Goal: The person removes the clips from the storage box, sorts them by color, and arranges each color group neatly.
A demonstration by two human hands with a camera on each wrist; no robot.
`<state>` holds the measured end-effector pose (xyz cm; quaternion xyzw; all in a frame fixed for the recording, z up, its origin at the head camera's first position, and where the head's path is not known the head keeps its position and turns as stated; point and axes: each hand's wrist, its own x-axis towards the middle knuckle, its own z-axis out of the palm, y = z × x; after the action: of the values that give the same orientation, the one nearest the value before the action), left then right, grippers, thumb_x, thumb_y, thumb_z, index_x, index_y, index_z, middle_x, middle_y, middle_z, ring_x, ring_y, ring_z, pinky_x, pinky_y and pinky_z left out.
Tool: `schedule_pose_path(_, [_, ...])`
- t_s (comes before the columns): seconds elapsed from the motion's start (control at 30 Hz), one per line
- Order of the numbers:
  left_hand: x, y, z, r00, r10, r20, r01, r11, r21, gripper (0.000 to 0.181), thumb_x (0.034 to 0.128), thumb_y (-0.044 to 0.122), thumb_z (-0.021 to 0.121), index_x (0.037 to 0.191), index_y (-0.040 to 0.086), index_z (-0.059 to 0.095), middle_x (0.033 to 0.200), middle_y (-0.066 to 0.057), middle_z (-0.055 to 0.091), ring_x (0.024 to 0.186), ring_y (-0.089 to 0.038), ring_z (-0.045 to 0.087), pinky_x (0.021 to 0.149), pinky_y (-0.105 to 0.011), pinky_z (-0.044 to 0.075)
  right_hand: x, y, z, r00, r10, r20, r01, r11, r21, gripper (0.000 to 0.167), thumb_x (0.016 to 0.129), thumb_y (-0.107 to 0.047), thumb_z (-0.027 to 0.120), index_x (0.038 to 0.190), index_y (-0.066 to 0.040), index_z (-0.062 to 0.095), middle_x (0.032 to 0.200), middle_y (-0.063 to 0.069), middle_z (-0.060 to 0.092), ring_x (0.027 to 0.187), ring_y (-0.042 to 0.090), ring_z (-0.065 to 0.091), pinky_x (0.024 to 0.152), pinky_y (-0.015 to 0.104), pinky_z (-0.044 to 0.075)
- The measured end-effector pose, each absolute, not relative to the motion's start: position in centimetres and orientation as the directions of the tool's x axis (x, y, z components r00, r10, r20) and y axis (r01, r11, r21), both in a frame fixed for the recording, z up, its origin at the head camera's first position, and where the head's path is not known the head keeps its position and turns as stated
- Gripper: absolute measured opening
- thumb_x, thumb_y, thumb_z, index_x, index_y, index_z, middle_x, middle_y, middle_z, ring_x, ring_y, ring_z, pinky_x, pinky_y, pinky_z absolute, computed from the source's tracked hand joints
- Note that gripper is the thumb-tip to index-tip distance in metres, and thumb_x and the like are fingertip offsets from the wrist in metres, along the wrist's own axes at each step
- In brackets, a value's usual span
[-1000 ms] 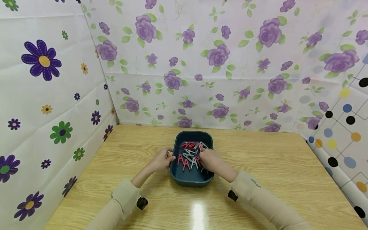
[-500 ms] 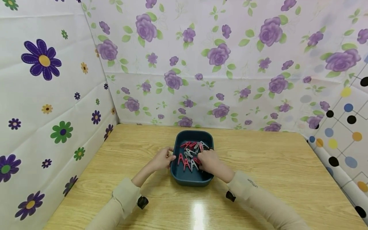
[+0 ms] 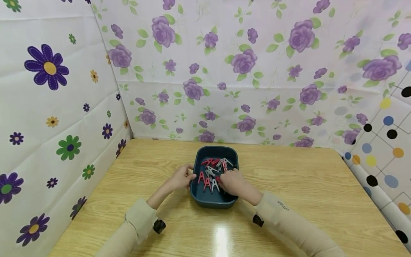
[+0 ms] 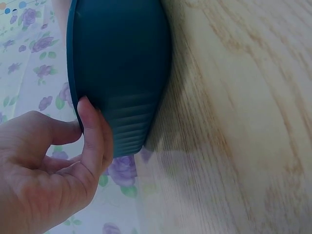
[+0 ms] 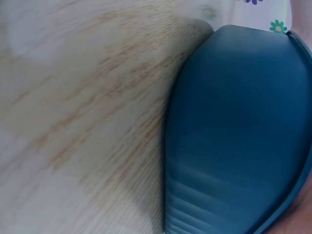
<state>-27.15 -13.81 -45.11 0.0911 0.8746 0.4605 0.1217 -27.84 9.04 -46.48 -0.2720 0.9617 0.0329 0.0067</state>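
Note:
A dark teal plastic basin (image 3: 213,205) stands on the table and holds several red and white-grey clothespins. My left hand (image 3: 179,178) pinches its left rim; in the left wrist view, the thumb lies at the rim and the fingers (image 4: 92,129) press the outer wall. My right hand (image 3: 234,181) reaches over the right rim into the basin, among the clothespins. By its fingertips shows a bit of a red clothespin (image 3: 218,179), and a white clothespin (image 3: 214,185) lies just left of them. The right fingertips are hidden, so a hold cannot be made out.
The wooden table (image 3: 289,185) spreads out on both sides of the basin. Behind it hangs a white cloth (image 3: 221,103) with purple roses. More patterned cloth bounds the left and right sides.
My right hand has shifted slightly toward the front left inside the basin, and a few clothespins near it have moved a little. The left hand stays on the rim.

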Motion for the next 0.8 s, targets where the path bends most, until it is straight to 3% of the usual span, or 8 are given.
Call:
schedule_pose_path(0.2, [-27.20, -13.75, -45.15, -0.953, 0.274, -0.126, 0.051, 0.558, 0.828, 0.037, 0.0986, 0.008, 0.054, 0.132, -0.006, 0.046, 0.080, -0.011, 0.058, 0.055, -0.017, 0.057, 0.059, -0.041, 0.056, -27.78, 9.23, -46.34, -0.843, -0.537, -0.017, -0.538, 0.842, 0.051, 0.036, 0.085, -0.031, 0.074, 0.061, -0.016, 0.052, 0.064, 0.000, 0.055, 0.060, 0.016, 0.052, 0.062, 0.034, 0.037])
schedule_pose_path(0.5, [-27.05, -13.76, -45.30, -0.953, 0.275, -0.130, 0.049, 0.559, 0.828, 0.036, 0.0987, 0.007, 0.054, 0.132, -0.006, 0.046, 0.080, -0.012, 0.060, 0.053, -0.017, 0.057, 0.059, -0.042, 0.056, -28.15, 9.48, -46.53, -0.822, -0.560, 0.102, -0.568, 0.818, -0.093, 0.019, 0.085, -0.023, 0.075, 0.080, -0.009, 0.062, 0.077, 0.005, 0.055, 0.061, 0.014, 0.050, 0.052, 0.030, 0.042])
schedule_pose_path(0.8, [-27.23, -13.89, -45.43, -0.951, 0.281, -0.127, 0.049, 0.545, 0.837, 0.036, 0.0987, 0.006, 0.054, 0.131, -0.008, 0.046, 0.081, -0.013, 0.059, 0.056, -0.015, 0.056, 0.060, -0.042, 0.056, -28.32, 9.98, -45.71, -0.796, -0.541, 0.271, -0.593, 0.787, -0.168, 0.017, 0.082, -0.017, 0.077, 0.092, -0.007, 0.068, 0.089, 0.006, 0.061, 0.074, 0.015, 0.058, 0.065, 0.032, 0.051])
